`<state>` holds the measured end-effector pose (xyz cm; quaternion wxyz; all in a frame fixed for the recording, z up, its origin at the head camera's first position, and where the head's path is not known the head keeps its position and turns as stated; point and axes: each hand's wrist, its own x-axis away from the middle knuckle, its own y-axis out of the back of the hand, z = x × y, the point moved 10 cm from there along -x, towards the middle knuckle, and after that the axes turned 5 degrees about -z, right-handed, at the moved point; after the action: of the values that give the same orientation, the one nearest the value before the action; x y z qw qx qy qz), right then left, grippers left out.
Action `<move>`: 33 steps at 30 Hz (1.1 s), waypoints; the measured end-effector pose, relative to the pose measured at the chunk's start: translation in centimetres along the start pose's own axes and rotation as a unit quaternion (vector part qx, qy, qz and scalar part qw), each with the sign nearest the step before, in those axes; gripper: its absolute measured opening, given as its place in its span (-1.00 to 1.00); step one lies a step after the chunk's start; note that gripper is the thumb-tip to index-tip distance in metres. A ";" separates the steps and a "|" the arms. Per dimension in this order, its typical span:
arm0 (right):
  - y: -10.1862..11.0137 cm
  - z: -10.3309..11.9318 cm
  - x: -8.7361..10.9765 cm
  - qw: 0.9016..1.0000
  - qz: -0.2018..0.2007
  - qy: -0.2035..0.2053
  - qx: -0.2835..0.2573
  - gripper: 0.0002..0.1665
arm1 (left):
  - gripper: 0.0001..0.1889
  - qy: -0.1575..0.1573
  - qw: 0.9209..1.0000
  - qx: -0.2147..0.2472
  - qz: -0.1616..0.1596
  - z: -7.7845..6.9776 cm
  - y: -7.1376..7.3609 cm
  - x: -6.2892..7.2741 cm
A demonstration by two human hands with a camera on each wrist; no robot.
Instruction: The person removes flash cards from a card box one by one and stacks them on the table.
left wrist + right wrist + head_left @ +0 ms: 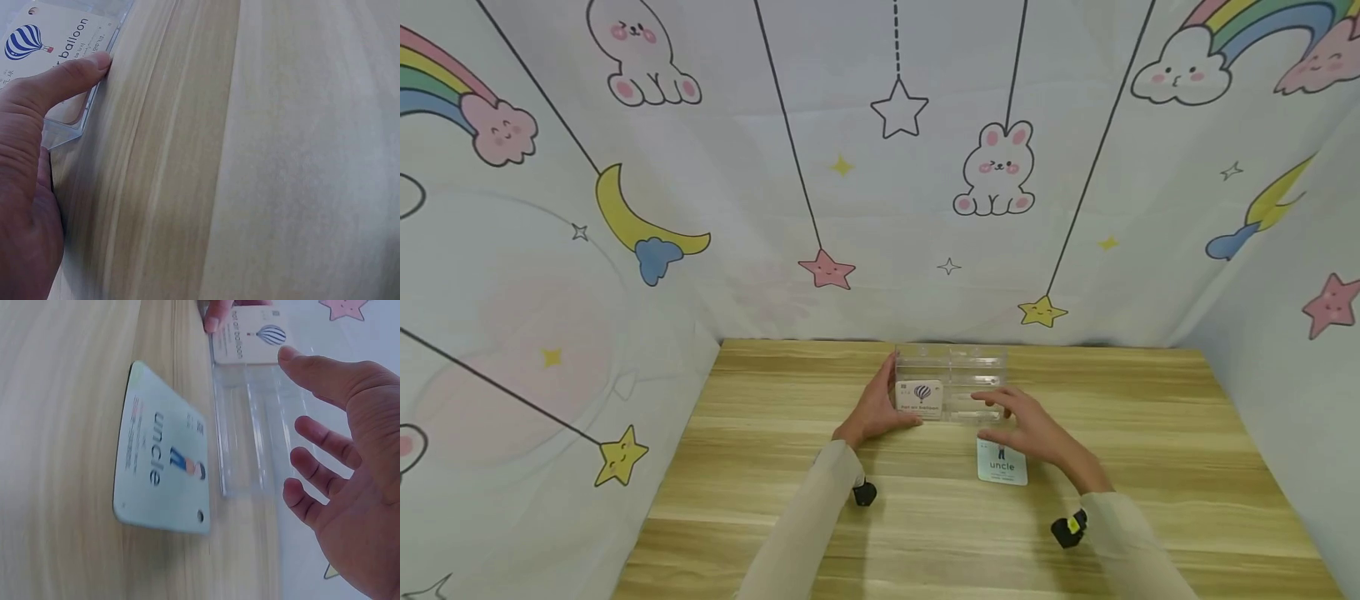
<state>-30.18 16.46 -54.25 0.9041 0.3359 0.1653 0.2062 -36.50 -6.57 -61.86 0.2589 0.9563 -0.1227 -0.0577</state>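
A clear plastic card holder with several compartments (925, 364) sits near the back of the table. In its front left compartment is a white "hot air balloon" card (917, 402), with a striped balloon printed on it. My left hand (880, 407) grips the holder's left side, thumb along the front edge over the card's lower part. A pale green "uncle" card (164, 450) is just in front of the holder's right half. Above this card and the holder's right side, my right hand (1030, 429) hovers with fingers spread and loosely bent, holding nothing.
The wood-grain table (775, 500) ends at a white cloth backdrop (910, 208) printed with stars, rabbits and moons. More cloth hangs at both sides. A small black camera (1069, 529) is worn at the right wrist, another (865, 493) at the left.
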 end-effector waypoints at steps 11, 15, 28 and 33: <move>-2.7 0.9 -2.9 1.000 0.018 -0.002 0.001 -0.23 | 0.43 -0.009 1.000 0.007 -0.003 0.0 0.1 -0.1; -3.1 1.1 -3.5 1.000 0.009 0.001 0.002 -0.23 | 0.43 -0.012 1.000 0.006 -0.003 -0.1 0.1 -0.1; -3.8 1.3 -4.0 1.000 0.002 -0.007 -0.018 -0.28 | 0.44 -0.010 1.000 0.000 -0.009 0.0 0.1 -0.2; -3.6 1.4 -4.1 1.000 -0.008 -0.001 -0.020 -0.32 | 0.43 -0.013 1.000 0.005 -0.007 0.1 0.0 -0.4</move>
<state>-32.12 11.25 -54.99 0.9125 0.3164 0.1630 0.2015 -36.86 -6.55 -61.89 0.2525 0.9575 -0.1195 -0.0711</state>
